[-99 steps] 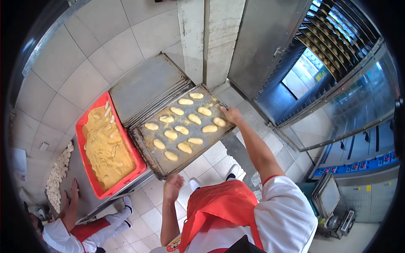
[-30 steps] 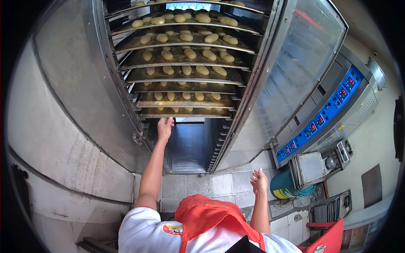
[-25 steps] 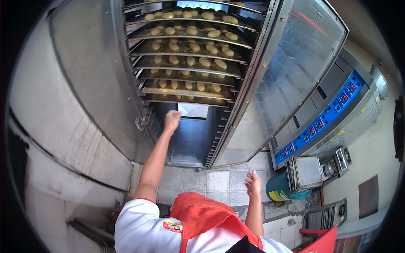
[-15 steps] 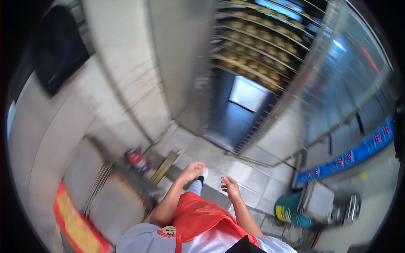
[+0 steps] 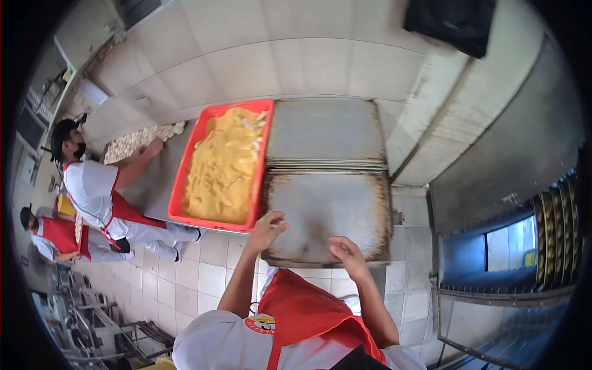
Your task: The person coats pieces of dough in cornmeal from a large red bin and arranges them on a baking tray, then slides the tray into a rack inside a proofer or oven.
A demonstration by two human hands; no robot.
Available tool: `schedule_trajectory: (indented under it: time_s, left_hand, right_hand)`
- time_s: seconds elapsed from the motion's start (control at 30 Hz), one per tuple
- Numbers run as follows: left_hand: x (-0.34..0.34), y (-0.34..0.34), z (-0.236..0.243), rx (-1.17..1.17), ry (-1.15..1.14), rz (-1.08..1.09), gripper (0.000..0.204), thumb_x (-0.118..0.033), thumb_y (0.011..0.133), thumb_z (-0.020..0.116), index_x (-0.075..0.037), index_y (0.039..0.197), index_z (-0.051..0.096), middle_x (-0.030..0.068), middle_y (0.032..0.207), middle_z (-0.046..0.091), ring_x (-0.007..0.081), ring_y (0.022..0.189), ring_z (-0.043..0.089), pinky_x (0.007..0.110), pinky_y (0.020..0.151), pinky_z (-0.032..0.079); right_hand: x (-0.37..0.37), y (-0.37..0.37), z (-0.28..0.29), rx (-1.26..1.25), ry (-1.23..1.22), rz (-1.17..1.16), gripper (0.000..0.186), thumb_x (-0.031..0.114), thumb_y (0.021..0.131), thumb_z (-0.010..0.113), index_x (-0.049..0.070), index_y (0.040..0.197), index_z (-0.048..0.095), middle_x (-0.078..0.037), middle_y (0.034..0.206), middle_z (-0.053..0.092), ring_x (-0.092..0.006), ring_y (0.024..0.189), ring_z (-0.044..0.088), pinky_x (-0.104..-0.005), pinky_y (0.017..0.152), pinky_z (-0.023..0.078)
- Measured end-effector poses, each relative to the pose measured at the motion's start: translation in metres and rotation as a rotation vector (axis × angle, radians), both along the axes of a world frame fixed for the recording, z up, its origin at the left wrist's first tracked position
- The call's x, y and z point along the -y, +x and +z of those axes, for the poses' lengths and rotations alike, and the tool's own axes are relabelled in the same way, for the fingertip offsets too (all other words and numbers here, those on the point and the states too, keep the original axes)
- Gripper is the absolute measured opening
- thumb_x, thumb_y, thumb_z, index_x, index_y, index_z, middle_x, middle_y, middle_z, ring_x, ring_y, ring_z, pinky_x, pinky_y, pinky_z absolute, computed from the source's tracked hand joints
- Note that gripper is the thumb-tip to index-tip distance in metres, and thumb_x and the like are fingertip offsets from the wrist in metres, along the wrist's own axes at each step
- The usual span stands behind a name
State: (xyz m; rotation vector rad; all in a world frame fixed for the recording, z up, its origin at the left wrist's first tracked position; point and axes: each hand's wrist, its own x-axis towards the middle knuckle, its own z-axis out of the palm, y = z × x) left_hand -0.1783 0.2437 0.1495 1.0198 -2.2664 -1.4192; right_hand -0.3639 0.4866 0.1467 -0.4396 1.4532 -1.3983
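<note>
I see the left hand (image 5: 269,231) and right hand (image 5: 348,254) unloaded, fingers half curled, room between them, by the near edge of the near tray (image 5: 354,203). The red tub (image 5: 209,222) flanks its left edge; floor tiles (image 5: 412,231) open rightward; the far tray (image 5: 327,129) lies beyond.

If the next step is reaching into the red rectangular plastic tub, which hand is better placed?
Probably your left hand: it appears empty and is nearer the red rectangular plastic tub. Your right hand is farther right, near the front edge of the nearer flat grey metal tray.
</note>
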Motion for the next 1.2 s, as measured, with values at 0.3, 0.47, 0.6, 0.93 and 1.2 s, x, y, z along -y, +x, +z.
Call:
schedule_trajectory:
  time_s: [0.3, 0.47, 0.6, 0.93, 1.2]
  left_hand:
    - [0.256, 0.204, -0.059, 0.785, -0.321, 0.170, 0.132, -0.040, 0.054, 0.090, 0.003, 0.151, 0.011, 0.0318, 0.142, 0.042, 0.0448, 0.126, 0.047, 0.048, 0.098, 0.047]
    - [0.309, 0.151, -0.094, 0.530, 0.066, 0.264, 0.132, -0.009, 0.059, 0.081, 0.007, 0.148, -0.016, 0.0441, 0.121, 0.043, 0.0467, 0.100, 0.060, 0.042, 0.088, 0.051]
    - [0.343, 0.103, -0.080, 0.245, -0.025, 0.258, 0.123, -0.009, 0.063, 0.079, 0.007, 0.150, -0.007, 0.0437, 0.127, 0.036, 0.0495, 0.111, 0.052, 0.044, 0.097, 0.047]
    - [0.527, 0.083, -0.069, 0.069, -0.429, 0.326, 0.114, -0.052, 0.069, 0.081, -0.002, 0.152, 0.021, 0.0343, 0.149, 0.026, 0.0504, 0.138, 0.026, 0.052, 0.112, 0.031]
    - [0.538, 0.005, -0.028, 0.193, -0.040, -0.037, 0.101, -0.071, 0.073, 0.068, -0.012, 0.149, 0.039, 0.0302, 0.144, 0.041, 0.0452, 0.137, 0.034, 0.054, 0.109, 0.034]
  right_hand:
    - [0.312, 0.186, -0.032, 0.323, -0.037, -0.144, 0.088, 0.014, 0.094, 0.062, 0.005, 0.156, 0.000, -0.016, 0.157, 0.025, -0.0253, 0.142, 0.030, -0.0373, 0.116, 0.028]
    - [0.431, 0.180, -0.076, -0.173, -0.101, -0.487, 0.084, 0.015, 0.093, 0.064, 0.002, 0.155, 0.009, -0.014, 0.160, 0.020, -0.0227, 0.145, 0.022, -0.0336, 0.118, 0.020]
    - [0.538, 0.128, -0.077, -0.374, -0.018, -0.690, 0.073, 0.016, 0.093, 0.063, 0.001, 0.153, 0.023, -0.017, 0.157, 0.027, -0.0233, 0.140, 0.034, -0.0347, 0.115, 0.026]
    - [0.592, 0.074, -0.093, -0.760, 0.429, -0.622, 0.085, 0.037, 0.086, 0.072, 0.005, 0.151, 0.029, -0.024, 0.146, 0.040, -0.0407, 0.132, 0.042, -0.0429, 0.109, 0.037]
    - [0.662, 0.032, -0.082, -0.544, 0.120, -0.381, 0.045, 0.028, 0.088, 0.071, 0.000, 0.123, 0.062, -0.020, 0.126, 0.062, -0.0262, 0.123, 0.056, -0.0354, 0.102, 0.041]
